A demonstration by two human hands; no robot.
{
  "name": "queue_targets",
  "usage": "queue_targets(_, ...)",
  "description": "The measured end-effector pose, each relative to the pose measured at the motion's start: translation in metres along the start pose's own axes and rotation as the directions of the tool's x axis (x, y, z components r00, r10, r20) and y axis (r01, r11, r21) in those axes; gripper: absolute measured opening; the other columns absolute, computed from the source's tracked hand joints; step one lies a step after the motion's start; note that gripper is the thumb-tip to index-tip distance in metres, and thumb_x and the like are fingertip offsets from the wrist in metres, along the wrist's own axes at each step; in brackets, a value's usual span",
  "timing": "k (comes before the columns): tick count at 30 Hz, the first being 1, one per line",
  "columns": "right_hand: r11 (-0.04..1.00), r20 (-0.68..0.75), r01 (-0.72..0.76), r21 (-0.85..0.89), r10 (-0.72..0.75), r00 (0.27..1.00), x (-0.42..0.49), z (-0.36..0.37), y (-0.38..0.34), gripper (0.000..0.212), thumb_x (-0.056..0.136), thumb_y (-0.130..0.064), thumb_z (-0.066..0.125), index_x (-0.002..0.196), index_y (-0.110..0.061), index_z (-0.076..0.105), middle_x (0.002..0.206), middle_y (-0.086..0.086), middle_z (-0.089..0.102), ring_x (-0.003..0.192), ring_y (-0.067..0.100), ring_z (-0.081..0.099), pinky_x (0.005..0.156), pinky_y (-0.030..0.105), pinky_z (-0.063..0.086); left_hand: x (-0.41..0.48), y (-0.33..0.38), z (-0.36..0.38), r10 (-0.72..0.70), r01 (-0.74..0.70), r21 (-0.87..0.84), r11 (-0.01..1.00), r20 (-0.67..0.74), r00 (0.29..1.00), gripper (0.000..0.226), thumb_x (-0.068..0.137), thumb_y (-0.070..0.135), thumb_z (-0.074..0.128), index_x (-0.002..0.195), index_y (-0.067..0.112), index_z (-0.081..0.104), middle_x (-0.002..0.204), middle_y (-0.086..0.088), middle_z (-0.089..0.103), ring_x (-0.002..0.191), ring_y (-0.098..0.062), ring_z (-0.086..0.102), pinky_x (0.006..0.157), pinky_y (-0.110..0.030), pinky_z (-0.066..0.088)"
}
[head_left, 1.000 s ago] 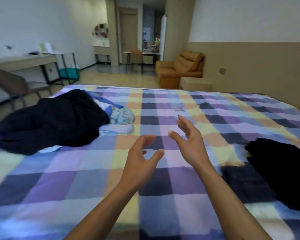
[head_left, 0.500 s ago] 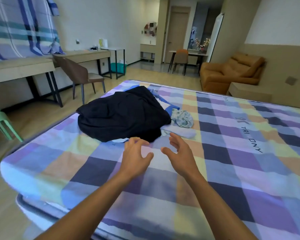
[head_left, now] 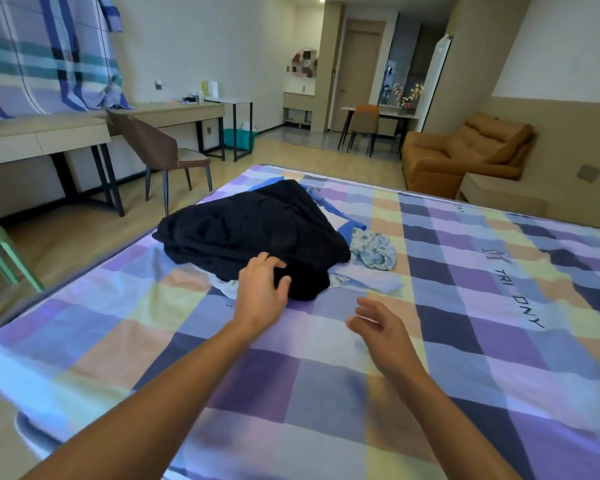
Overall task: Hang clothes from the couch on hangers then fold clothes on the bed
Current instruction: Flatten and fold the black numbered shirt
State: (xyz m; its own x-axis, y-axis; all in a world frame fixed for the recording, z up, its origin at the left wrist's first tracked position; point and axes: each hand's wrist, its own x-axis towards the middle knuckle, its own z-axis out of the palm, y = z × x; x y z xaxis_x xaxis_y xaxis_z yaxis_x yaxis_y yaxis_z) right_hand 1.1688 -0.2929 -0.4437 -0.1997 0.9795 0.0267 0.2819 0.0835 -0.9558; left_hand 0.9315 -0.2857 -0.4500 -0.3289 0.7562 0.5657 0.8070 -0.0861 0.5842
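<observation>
Left hand (head_left: 262, 289), fingers spread, touches the near edge of the black garment (head_left: 250, 230) on the checked bed (head_left: 465, 341); right hand (head_left: 383, 329) hovers nearby, fingers loosely apart, holding nothing.

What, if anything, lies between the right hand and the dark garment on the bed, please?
Nothing visible does: the right hand hovers over bare bedsheet, apart from the dark garment, whose near edge the left hand touches.
</observation>
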Motion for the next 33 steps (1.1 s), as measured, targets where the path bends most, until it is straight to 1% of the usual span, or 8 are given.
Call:
queue_targets(4,0.822,0.142,-0.282,0.494,0.244,0.959,0.006,-0.003,-0.02,0.032,0.101,-0.041,0.056,0.123,-0.019,0.063,0.122,0.009,0.068,0.114,0.026,0.067,0.1,0.047,0.052,-0.026,0.076,-0.032,0.101,-0.119,-0.372,0.921,-0.069,0.993,0.008,0.085,0.008,0.071,0.088,0.014,0.069,0.088,0.007,0.064,0.082,-0.009,0.062,0.078,-0.029,0.049)
queue_targets(8,0.606,0.379,-0.411,0.681,0.189,0.906,-0.003,-0.005,-0.04,0.049,0.098,-0.039,0.057,0.131,-0.004,0.064,0.121,0.016,0.068,0.116,0.03,0.062,0.097,0.044,0.048,-0.081,0.129,-0.049,0.35,-0.183,-0.573,0.799,0.195,0.916,0.015,0.082,0.0,0.072,0.081,0.014,0.069,0.082,0.01,0.066,0.08,-0.003,0.063,0.075,-0.02,0.044)
queue_targets(12,0.842,0.179,-0.336,0.422,0.286,0.941,-0.011,-0.013,-0.036,0.03,0.088,-0.001,0.064,0.117,0.002,0.069,0.101,0.023,0.075,0.088,0.035,0.073,0.073,0.042,0.059,-0.112,0.132,-0.049,0.331,-0.014,-0.606,0.795,0.416,0.847,0.013,0.086,0.014,0.072,0.091,0.021,0.062,0.087,0.006,0.068,0.079,-0.005,0.06,0.072,-0.026,0.047)
queue_targets(15,0.883,-0.036,-0.291,0.368,0.326,0.945,-0.016,-0.04,-0.039,0.03,0.082,0.004,0.058,0.108,-0.002,0.07,0.094,0.02,0.076,0.089,0.036,0.072,0.082,0.047,0.058,-0.112,0.113,-0.045,0.226,0.009,-0.578,0.816,0.332,0.916,0.024,0.086,0.02,0.071,0.103,0.025,0.056,0.094,0.009,0.067,0.088,-0.01,0.061,0.081,-0.031,0.049)
queue_targets(21,0.963,-0.21,-0.082,0.258,0.139,0.968,-0.042,-0.135,-0.066,0.02,0.089,-0.004,0.058,0.105,-0.009,0.069,0.092,0.013,0.077,0.087,0.031,0.071,0.075,0.041,0.054,-0.085,0.056,-0.04,0.112,-0.115,0.004,0.993,0.218,0.969,0.061,0.074,0.064,0.057,0.125,0.03,0.051,0.13,0.013,0.045,0.125,-0.015,0.041,0.101,-0.039,0.037)
queue_targets(26,0.981,-0.429,-0.096,0.165,0.16,0.889,-0.045,-0.196,-0.019,0.008,0.094,-0.01,0.062,0.095,-0.009,0.07,0.096,0.017,0.074,0.084,0.033,0.069,0.081,0.046,0.054,-0.089,0.027,-0.029,-0.085,-0.13,0.283,0.95,0.637,0.766,0.106,0.061,0.092,0.043,0.151,0.038,0.028,0.161,0.006,0.017,0.151,-0.023,0.013,0.12,-0.052,0.024)
queue_targets(28,0.979,-0.407,-0.18,0.095,0.203,0.891,-0.045,-0.206,0.015,0.007,0.094,-0.01,0.064,0.097,-0.008,0.07,0.101,0.019,0.074,0.085,0.031,0.069,0.079,0.042,0.054,-0.087,0.023,-0.027,-0.069,-0.223,0.33,0.917,0.683,0.727,0.09,0.069,0.087,0.042,0.145,0.038,0.037,0.151,0.011,0.034,0.139,-0.022,0.034,0.105,-0.047,0.041)
queue_targets(33,0.951,-0.337,-0.265,-0.159,0.2,0.92,-0.043,-0.202,0.057,0.023,0.087,-0.025,0.074,0.104,-0.013,0.065,0.098,0.011,0.074,0.089,0.028,0.071,0.089,0.052,0.057,-0.064,0.029,-0.036,0.127,-0.201,0.115,0.973,0.461,0.878,0.021,0.096,0.041,0.053,0.081,0.026,0.053,0.074,0.009,0.059,0.076,-0.019,0.059,0.062,-0.036,0.043)
